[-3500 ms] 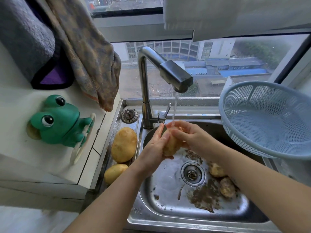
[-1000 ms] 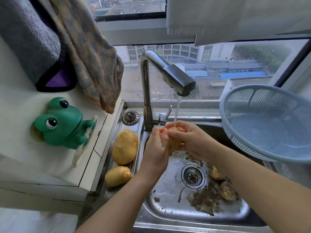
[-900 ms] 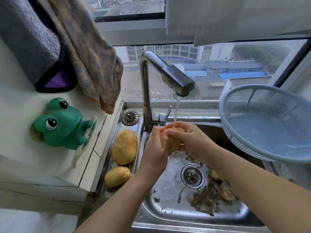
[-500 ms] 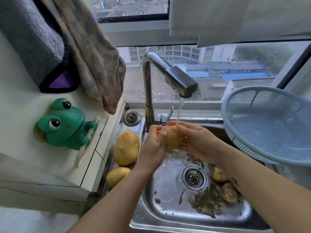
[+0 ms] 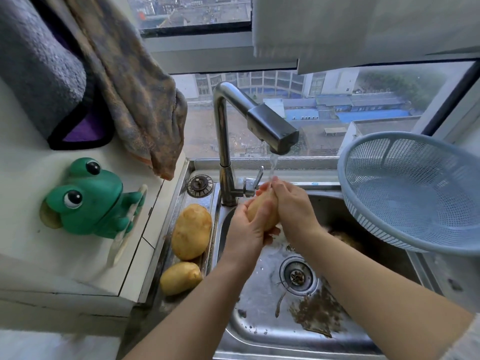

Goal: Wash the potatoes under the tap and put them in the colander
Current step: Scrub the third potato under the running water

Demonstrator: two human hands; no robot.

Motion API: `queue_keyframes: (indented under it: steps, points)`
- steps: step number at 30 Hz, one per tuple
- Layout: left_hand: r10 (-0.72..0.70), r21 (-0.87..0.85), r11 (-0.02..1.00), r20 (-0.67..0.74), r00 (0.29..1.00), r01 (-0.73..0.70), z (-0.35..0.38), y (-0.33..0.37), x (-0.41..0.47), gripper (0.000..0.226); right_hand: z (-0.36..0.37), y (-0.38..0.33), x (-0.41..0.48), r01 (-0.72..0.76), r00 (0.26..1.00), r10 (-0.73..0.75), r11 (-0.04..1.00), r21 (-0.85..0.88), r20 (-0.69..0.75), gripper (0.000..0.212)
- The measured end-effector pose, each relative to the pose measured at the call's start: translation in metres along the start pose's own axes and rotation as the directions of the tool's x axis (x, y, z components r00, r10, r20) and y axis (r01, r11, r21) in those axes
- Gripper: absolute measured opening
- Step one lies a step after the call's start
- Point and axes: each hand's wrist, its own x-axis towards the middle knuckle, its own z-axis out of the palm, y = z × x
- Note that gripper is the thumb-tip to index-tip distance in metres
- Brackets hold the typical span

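The potato (image 5: 259, 213) is in the middle of the frame, over the back of the sink (image 5: 259, 323), clamped between both hands. The left hand (image 5: 245, 231) cups it from below and from the left, with the thumb laid across its front. The right hand (image 5: 292, 206) wraps it from the right, fingers curled over its top end. The two hands touch each other around it.

The water (image 5: 272, 166) runs in a thin stream from the tap (image 5: 270, 128) and lands on the right hand's fingers at the top of the potato. The tap stands at the back left of the sink, its spout reaching toward the right of the frame.

In the sink, the drain (image 5: 297, 275) lies below the hands, and a patch of brown dirt (image 5: 315, 313) spreads just below and right of it. A brownish lump (image 5: 346, 240) shows beside the right forearm, too blurred to tell what it is.

The colander (image 5: 415, 189), pale blue, sits tilted at the right of the frame on the sink's edge, with no potato in it.

On the sink's left ledge lie a big potato (image 5: 191, 231) and, just below it in the frame, a small potato (image 5: 180, 278), both well apart from the hands.

A green frog (image 5: 88, 198) sits at the left of the frame, and a brown towel (image 5: 137, 100) hangs in the upper left
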Motion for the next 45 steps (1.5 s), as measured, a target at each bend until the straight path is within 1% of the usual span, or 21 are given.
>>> queue_keyframes:
  steps: [2,4,6,8,10,12,14,16,19,21,24,27,30,32,34,35,37,38,40,42,45]
  points:
    - [0.095,0.143,0.985,0.008,0.995,-0.095,-0.004,-0.001,-0.003,0.049,0.005,-0.006,0.0,-0.173,0.984,0.177,0.977,0.127,-0.025,0.034]
    - [0.182,0.288,0.939,0.047,0.982,-0.188,-0.01,-0.003,-0.006,0.051,0.006,-0.009,0.002,-0.289,0.95,0.305,0.938,0.192,-0.058,0.032]
    - [0.209,0.329,0.918,0.078,0.975,-0.223,-0.017,-0.003,-0.006,0.057,0.01,-0.01,0.002,-0.371,0.917,0.396,0.895,0.248,-0.058,0.026]
    - [0.152,0.305,0.936,0.099,0.983,-0.176,-0.024,-0.001,-0.007,0.062,0.014,-0.009,0.002,-0.427,0.894,0.447,0.86,0.279,-0.012,0.025]
    - [0.042,0.247,0.967,0.103,0.994,-0.067,-0.031,0.004,-0.007,0.067,0.019,-0.007,0.001,-0.434,0.897,0.438,0.857,0.278,0.052,0.029]
    - [-0.07,0.129,0.99,0.121,0.99,0.054,-0.039,0.009,-0.006,0.066,0.022,-0.003,0.004,-0.373,0.928,0.36,0.896,0.241,0.097,0.032]
    - [-0.159,0.0,0.987,0.175,0.972,0.162,-0.046,0.013,-0.007,0.065,0.025,0.001,0.009,-0.289,0.957,0.276,0.941,0.177,0.094,0.031]
    - [-0.206,-0.086,0.97,0.214,0.955,0.228,-0.051,0.017,-0.008,0.059,0.029,0.002,0.011,-0.274,0.961,0.264,0.947,0.166,0.079,0.032]
    - [-0.217,-0.164,0.954,0.201,0.955,0.251,-0.054,0.022,-0.012,0.037,0.034,-0.001,0.012,-0.346,0.938,0.331,0.903,0.255,0.102,0.041]
    - [-0.221,-0.208,0.945,0.16,0.962,0.252,-0.057,0.024,-0.012,0.035,0.034,-0.001,0.013,-0.378,0.926,0.358,0.891,0.252,0.122,0.047]
    - [-0.27,-0.254,0.922,0.122,0.955,0.293,-0.062,0.024,-0.011,0.037,0.029,-0.001,0.009,-0.414,0.905,0.38,0.889,0.197,0.19,0.052]
    - [-0.313,-0.214,0.92,0.103,0.944,0.328,-0.06,0.019,-0.008,0.027,0.016,-0.004,0.003,-0.414,0.878,0.389,0.91,0.036,0.278,0.049]
    - [-0.312,-0.142,0.935,0.107,0.944,0.325,-0.052,0.011,-0.005,0.031,-0.006,-0.013,-0.004,-0.285,0.871,0.376,0.911,-0.298,0.317,0.04]
    - [-0.287,-0.089,0.951,0.101,0.952,0.296,-0.045,0.008,-0.002,0.032,-0.019,-0.018,-0.006,-0.126,0.871,0.337,0.857,-0.5,0.358,0.033]
    - [-0.266,-0.04,0.962,0.089,0.96,0.27,-0.036,0.009,0.001,0.03,-0.031,-0.021,-0.009,0.016,0.867,0.294,0.789,-0.614,0.401,0.037]
    - [-0.255,-0.021,0.966,0.083,0.963,0.258,-0.031,0.011,0.002,0.03,-0.035,-0.022,-0.009,0.053,0.874,0.263,0.784,-0.619,0.408,0.045]
    - [-0.223,0.015,0.975,0.055,0.973,0.222,-0.022,0.013,0.006,0.03,-0.041,-0.022,-0.01,0.065,0.887,0.199,0.839,-0.54,0.416,0.057]
    - [-0.199,0.034,0.98,0.031,0.979,0.198,-0.017,0.014,0.009,0.03,-0.042,-0.021,-0.011,0.082,0.89,0.167,0.857,-0.509,0.424,0.058]
    - [-0.151,0.048,0.987,-0.035,0.988,0.152,-0.009,0.016,0.013,0.027,-0.042,-0.019,-0.011,0.184,0.895,0.075,0.836,-0.518,0.439,0.06]
    - [-0.161,-0.002,0.987,-0.094,0.983,0.161,-0.001,0.019,0.016,0.028,-0.04,-0.019,-0.009,0.307,0.9,-0.036,0.76,-0.573,0.435,0.061]
    - [-0.232,-0.064,0.972,-0.107,0.967,0.226,0.005,0.019,0.016,0.033,-0.042,-0.018,-0.008,0.439,0.891,-0.171,0.566,-0.698,0.421,0.064]
